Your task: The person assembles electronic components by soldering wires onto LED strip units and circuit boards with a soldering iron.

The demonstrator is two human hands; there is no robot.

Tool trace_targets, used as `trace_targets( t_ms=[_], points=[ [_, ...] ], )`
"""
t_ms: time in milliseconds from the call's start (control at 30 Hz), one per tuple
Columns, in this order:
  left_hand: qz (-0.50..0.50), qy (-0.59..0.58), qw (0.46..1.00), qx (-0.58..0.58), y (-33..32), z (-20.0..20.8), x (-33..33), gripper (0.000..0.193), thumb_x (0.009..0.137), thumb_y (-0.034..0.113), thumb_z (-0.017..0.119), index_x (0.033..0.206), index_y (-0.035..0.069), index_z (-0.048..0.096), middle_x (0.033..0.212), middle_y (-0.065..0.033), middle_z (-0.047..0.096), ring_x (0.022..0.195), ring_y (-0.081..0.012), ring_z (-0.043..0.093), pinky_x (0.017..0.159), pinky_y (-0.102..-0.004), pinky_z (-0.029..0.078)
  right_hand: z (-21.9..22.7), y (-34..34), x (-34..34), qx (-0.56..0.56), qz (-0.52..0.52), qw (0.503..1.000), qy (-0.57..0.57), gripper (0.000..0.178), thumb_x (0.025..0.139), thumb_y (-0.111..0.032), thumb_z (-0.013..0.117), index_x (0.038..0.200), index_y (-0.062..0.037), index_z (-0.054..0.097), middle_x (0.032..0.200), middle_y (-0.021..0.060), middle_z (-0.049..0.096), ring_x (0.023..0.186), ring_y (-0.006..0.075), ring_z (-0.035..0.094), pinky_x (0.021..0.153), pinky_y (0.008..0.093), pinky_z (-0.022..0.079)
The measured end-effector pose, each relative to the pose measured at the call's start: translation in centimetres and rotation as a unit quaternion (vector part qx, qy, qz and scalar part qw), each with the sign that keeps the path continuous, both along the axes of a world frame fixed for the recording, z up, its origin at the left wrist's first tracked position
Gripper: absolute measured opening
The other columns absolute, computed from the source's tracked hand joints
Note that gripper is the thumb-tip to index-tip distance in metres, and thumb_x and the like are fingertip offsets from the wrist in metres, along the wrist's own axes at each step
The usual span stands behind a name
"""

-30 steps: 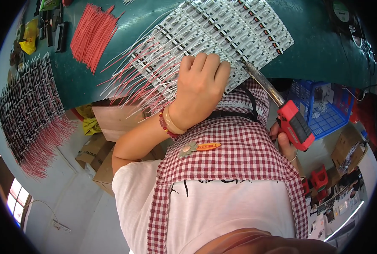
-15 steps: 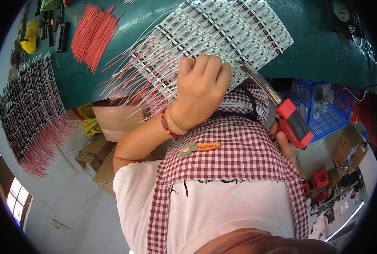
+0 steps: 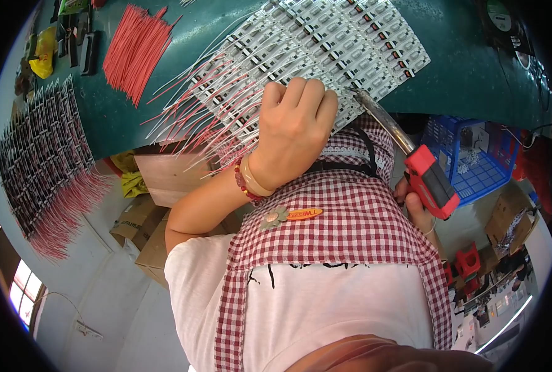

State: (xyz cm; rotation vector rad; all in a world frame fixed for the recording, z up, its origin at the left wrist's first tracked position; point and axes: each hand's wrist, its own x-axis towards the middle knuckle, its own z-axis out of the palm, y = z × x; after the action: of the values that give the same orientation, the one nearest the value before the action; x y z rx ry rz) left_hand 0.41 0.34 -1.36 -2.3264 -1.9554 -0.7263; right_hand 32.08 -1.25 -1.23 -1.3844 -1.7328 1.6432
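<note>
A panel of white circuit boards (image 3: 366, 62) with rows of small parts lies on the green table, close to me. Many white and red wires (image 3: 192, 118) stick out from its left side. My left hand (image 3: 297, 124) is closed over the panel's near part, fingers curled down; what they pinch is hidden beneath the hand. In my right hand (image 3: 415, 208), lower right, is the handle of a red and black soldering iron (image 3: 432, 183). Its metal barrel slants up to the left, and the tip comes down at the panel just right of my left hand's fingers.
A bundle of red wires (image 3: 139, 53) lies on the table at far left. Another stack of wired boards (image 3: 43, 161) hangs at the left edge. A blue plastic basket (image 3: 483, 180) stands below the table at right; cardboard boxes (image 3: 139, 223) sit below left.
Almost nothing differs. My left hand has shifted very slightly up over the panel, and the soldering iron stays in nearly the same place.
</note>
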Motion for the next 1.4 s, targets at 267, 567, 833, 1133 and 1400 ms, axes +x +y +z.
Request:
trace_targets(
  t_ms=[267,567,833,1133,1400],
  points=[
    [0.005,0.000,1.000,-0.030,0.2,0.4,0.0,0.008,0.071,0.011,0.060,0.078,0.008,0.058,0.078,-0.0050,0.047,0.076,-0.0203,0.050,0.067,-0.0350,0.035,0.2,-0.5,0.7,-0.085,-0.008,0.996,0.039,0.073,0.090,-0.049,0.065,0.136,0.0024,0.043,0.082,0.0056,0.056,0.073,0.0140,0.052,0.067,0.0288,0.043],
    [0.006,-0.006,0.999,-0.044,0.1,0.3,-0.1,0.009,0.072,0.010,0.060,0.080,0.007,0.059,0.079,-0.0056,0.049,0.076,-0.0213,0.051,0.068,-0.0359,0.037,-0.1,-0.1,-0.4,0.008,0.001,1.000,0.012,0.029,0.080,-0.028,0.073,0.088,-0.0014,0.068,0.075,0.0075,0.064,0.066,0.0230,0.060,0.060,0.0333,0.046],
    [-0.004,-0.010,0.999,-0.038,0.1,0.3,0.0,0.008,0.072,0.011,0.060,0.079,0.006,0.058,0.078,-0.0060,0.048,0.076,-0.0213,0.050,0.068,-0.0355,0.037,-0.5,-0.4,-0.1,0.045,0.020,0.999,-0.011,0.027,0.081,-0.028,0.074,0.088,-0.0026,0.068,0.079,0.0076,0.065,0.066,0.0221,0.061,0.059,0.0322,0.045],
    [0.001,-0.005,0.999,-0.042,0.2,0.4,0.1,0.006,0.072,0.011,0.060,0.077,0.007,0.057,0.078,-0.0056,0.048,0.076,-0.0210,0.050,0.067,-0.0353,0.037,0.2,-0.7,0.6,-0.081,-0.008,0.996,0.022,0.066,0.088,-0.050,0.068,0.122,0.0029,0.049,0.083,0.0057,0.056,0.074,0.0142,0.053,0.067,0.0280,0.044],
    [-0.002,-0.038,0.999,-0.031,0.0,1.1,0.2,0.018,0.071,0.004,0.065,0.089,0.007,0.066,0.076,-0.0040,0.050,0.073,-0.0209,0.051,0.065,-0.0343,0.037,0.6,-0.7,0.0,-0.098,-0.023,0.994,0.051,0.063,0.088,-0.051,0.067,0.117,0.0031,0.051,0.083,0.0053,0.056,0.074,0.0139,0.052,0.066,0.0281,0.043]
  ],
)
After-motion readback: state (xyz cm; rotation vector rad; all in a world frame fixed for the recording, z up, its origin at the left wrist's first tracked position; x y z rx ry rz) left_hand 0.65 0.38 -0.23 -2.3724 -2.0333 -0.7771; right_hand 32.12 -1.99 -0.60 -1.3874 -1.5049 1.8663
